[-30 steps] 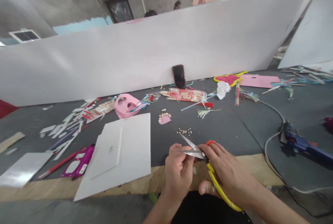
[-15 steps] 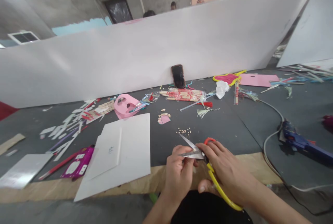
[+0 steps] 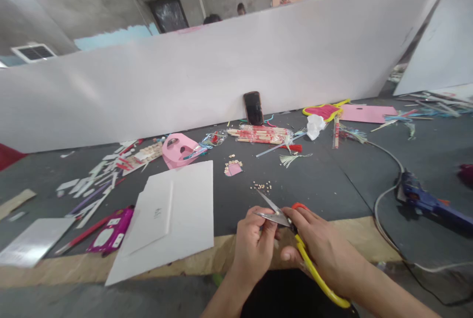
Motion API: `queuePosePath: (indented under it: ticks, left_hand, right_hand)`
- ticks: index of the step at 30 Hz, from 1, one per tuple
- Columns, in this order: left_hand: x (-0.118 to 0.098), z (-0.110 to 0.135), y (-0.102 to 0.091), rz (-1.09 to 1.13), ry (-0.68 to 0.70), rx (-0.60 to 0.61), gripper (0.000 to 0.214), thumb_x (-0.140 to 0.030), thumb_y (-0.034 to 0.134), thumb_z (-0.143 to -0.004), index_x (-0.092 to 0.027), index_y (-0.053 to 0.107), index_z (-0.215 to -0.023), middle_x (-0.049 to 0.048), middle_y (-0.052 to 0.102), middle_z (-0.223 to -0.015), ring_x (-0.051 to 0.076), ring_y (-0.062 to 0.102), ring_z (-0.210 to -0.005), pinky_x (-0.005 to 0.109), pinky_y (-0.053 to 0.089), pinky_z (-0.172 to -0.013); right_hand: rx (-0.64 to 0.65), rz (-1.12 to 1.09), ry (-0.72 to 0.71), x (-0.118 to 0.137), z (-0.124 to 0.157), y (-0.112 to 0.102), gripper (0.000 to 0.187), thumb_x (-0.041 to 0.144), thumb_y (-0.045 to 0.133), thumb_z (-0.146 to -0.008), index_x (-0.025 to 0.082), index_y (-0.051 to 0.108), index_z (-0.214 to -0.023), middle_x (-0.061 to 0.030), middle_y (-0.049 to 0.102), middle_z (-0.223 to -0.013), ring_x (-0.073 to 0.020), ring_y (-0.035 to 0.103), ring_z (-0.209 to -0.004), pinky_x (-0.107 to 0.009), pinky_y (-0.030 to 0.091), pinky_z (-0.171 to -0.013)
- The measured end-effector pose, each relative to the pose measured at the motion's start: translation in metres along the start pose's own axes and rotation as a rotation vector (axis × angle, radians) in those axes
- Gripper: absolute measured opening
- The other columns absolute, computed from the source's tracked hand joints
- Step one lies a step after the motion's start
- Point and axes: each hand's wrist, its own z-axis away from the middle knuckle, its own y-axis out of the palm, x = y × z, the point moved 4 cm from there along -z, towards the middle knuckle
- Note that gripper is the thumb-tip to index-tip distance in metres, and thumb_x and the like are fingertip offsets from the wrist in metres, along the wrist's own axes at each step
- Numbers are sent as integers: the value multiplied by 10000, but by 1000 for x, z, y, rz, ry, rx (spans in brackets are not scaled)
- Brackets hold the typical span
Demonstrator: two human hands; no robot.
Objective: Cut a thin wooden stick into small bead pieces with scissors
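My right hand (image 3: 325, 246) grips a pair of scissors (image 3: 283, 220) with one yellow and one red handle. The blades are spread apart and point left, over the front edge of the table. Close against the lower blade, my left hand (image 3: 254, 241) has its thumb and fingers pinched together. A tiny pale bit shows between the blades by the fingertips; its kind is too small to make out. Just beyond the blade tips lie several small pale cut pieces (image 3: 261, 186). Farther back is a small pink piece (image 3: 234, 169) edged with similar bits.
White boards (image 3: 188, 209) lie to the left, beside a purple case (image 3: 112, 232). A phone (image 3: 253, 108) leans on the white partition (image 3: 207, 72), behind packaged sticks (image 3: 260, 134). At right rests a blue glue gun (image 3: 432, 202) with its cable. A pink cutout (image 3: 180, 161) sits left of centre.
The scissors and my right hand have shifted slightly to the right, and the yellow handle has dropped a little. My left hand stays pinched in nearly the same place.
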Motion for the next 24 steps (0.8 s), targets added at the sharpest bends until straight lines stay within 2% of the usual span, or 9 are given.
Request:
queuePosePath:
  ticks: [3,9,13,16,20,24]
  left_hand:
    - [0,0,0,-4,4,12,323,-297,440,-927,-167,594,-675,42,635,-692,167,628,-743,224,474,-641]
    - [3,2,3,-13,-45,-7,286,-302,436,-931,-157,635,-785,49,657,-734,148,625,-654,230,482,-625]
    - [3,2,3,-71,-6,-25,212,-287,491,-905,-170,655,-841,58,686,-822,191,647,-816,267,493,-735]
    - [5,2,2,-103,-7,-66,197,-287,508,-898,-175,660,-842,61,689,-844,196,642,-822,281,497,-742]
    - [4,2,1,-129,70,-97,245,-259,482,-911,-186,651,-750,47,688,-811,184,617,-798,288,491,-762]
    - [-4,1,0,-100,142,-112,246,-201,480,-905,-187,637,-717,21,666,-719,160,587,-734,281,469,-776]
  right_hand:
    - [29,-32,32,1,-1,1,384,353,470,-890,115,487,-1191,-156,610,-998,-283,597,-920,-414,499,-783]
    - [61,-48,89,1,0,2,219,330,354,-949,170,503,-968,-105,602,-867,-228,608,-762,-340,475,-668]
    - [41,-52,110,-4,-1,4,184,309,395,-935,170,491,-1009,-103,605,-896,-225,609,-787,-334,471,-686]
    - [29,-51,95,-5,-2,4,259,328,426,-923,151,489,-1101,-120,614,-950,-254,607,-875,-374,482,-748]
    - [-3,-12,38,0,-1,0,563,450,595,-812,115,449,-1240,-166,598,-1067,-323,554,-1031,-459,468,-864]
    - [-27,7,33,1,0,-3,777,563,676,-705,103,436,-1282,-189,567,-1116,-345,533,-1057,-497,468,-889]
